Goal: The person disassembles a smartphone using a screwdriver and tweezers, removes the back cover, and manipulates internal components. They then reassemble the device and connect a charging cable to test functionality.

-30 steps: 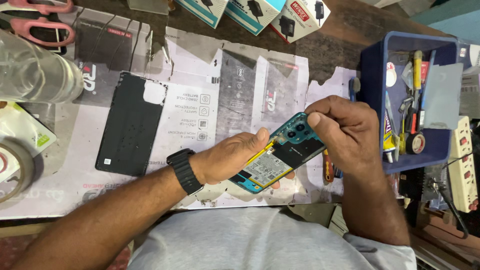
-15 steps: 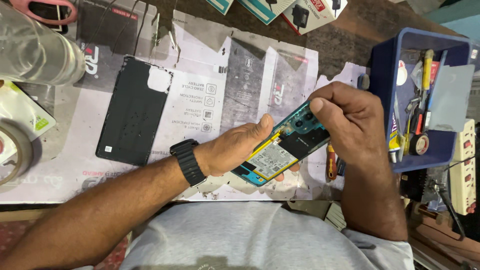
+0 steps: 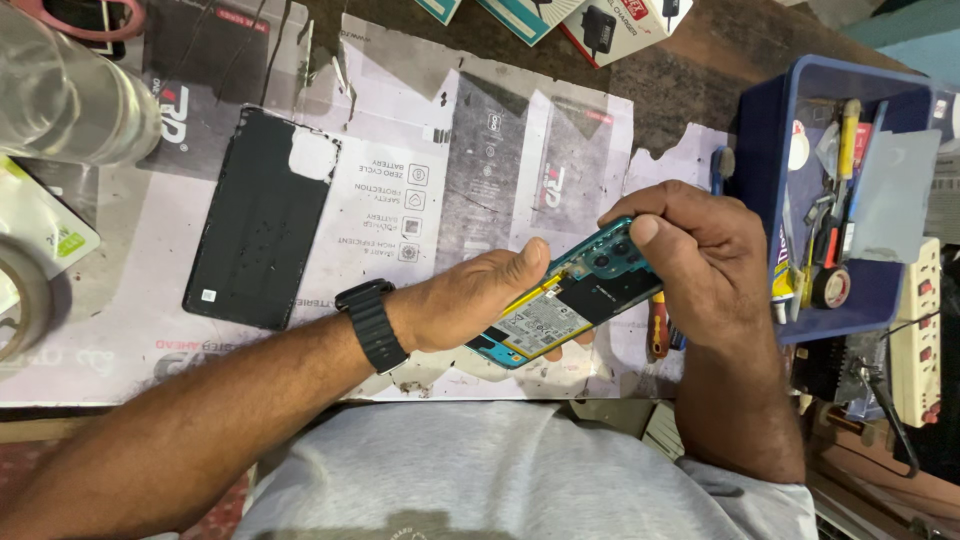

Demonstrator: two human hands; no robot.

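A teal phone point(image 3: 565, 305) with its back off shows its battery and black board. My left hand point(image 3: 470, 295), with a black watch on the wrist, holds the phone's lower half from the left side. My right hand point(image 3: 695, 255) grips the camera end, thumb pressed on the top corner. The phone is tilted above a white printed mat point(image 3: 450, 190). The phone's black back cover point(image 3: 262, 215) lies flat on the mat, to the left of my hands.
A blue tray point(image 3: 765, 170) with several tools stands at the right, beside a white power strip point(image 3: 915, 330). A red-handled screwdriver point(image 3: 658, 335) lies under my right hand. A clear bottle point(image 3: 65, 95) lies at the upper left; charger boxes point(image 3: 610, 25) sit at the top.
Both hands and the phone have stayed together with only a slight shift. My right thumb has settled on the phone's camera corner.
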